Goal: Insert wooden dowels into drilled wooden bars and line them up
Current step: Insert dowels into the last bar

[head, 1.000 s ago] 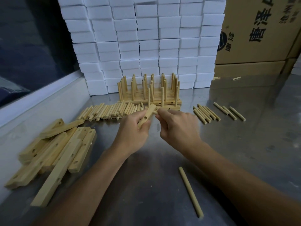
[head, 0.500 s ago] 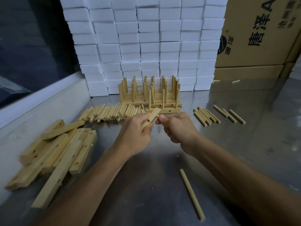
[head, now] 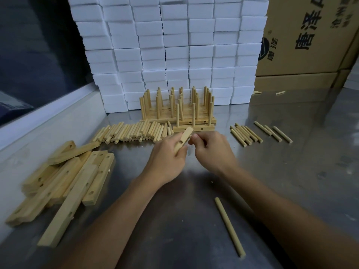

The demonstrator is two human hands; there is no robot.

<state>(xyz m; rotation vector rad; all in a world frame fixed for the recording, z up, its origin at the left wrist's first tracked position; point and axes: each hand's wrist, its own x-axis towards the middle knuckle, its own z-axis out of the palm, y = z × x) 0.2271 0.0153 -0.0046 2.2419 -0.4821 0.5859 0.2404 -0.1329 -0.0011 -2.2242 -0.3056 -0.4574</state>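
Note:
My left hand [head: 167,158] grips a short drilled wooden bar [head: 183,139] tilted up and away, one hole facing me. My right hand [head: 212,150] is pinched shut right beside the bar's upper end, apparently on a dowel that its fingers almost fully hide. Behind the hands stands a row of finished bars [head: 194,129] with upright dowels. A heap of loose dowels [head: 132,133] lies to the left of that row. A smaller bunch of dowels [head: 244,134] lies to the right. Undrilled-side-up spare bars [head: 64,183] are piled at the near left.
One single dowel [head: 229,226] lies on the steel table [head: 301,171] near my right forearm. Three more dowels [head: 272,131] lie far right. White foam blocks [head: 174,55] are stacked at the back, cardboard boxes [head: 310,35] at the back right, and a raised ledge [head: 48,117] along the left.
Both hands have drifted slightly lower and nearer together with the bar. The bar stays in my left hand, and the right fingers remain at its upper end.

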